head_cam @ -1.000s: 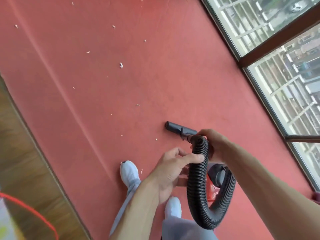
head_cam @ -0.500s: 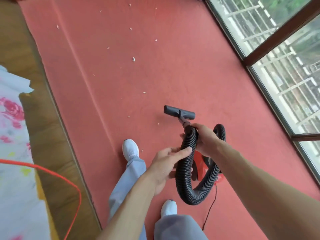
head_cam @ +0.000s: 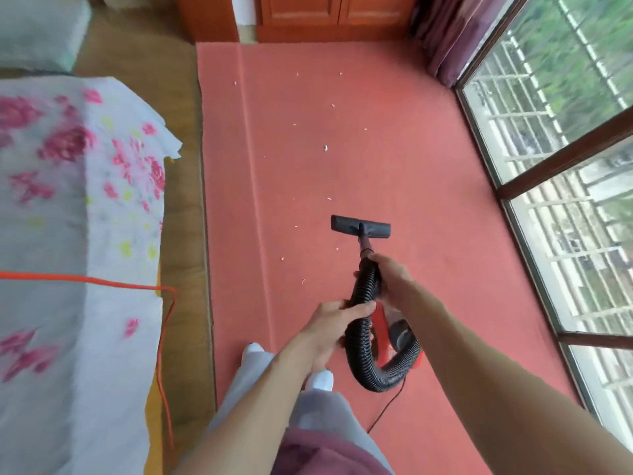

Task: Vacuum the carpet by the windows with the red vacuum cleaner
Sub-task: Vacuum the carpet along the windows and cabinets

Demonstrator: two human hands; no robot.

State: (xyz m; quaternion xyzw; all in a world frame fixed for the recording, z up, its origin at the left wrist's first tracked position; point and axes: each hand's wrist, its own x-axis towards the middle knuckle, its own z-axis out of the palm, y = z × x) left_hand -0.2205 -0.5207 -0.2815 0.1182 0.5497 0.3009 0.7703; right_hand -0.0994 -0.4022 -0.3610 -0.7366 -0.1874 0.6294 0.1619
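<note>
Legible text, labels, brands, numbers, signs: none. We read no marking on the red vacuum cleaner [head_cam: 381, 325], whose body lay mostly hidden behind its black hose [head_cam: 358, 358]. The floral sheet [head_cam: 68, 200] carried only a printed flower pattern, and that was blurred.

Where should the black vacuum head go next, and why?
Probably forward and slightly left: white scraps lie on the carpet just ahead of the vacuum head. The right hand grips the hose near it, the left hand lower down, so both can push it there.
</note>
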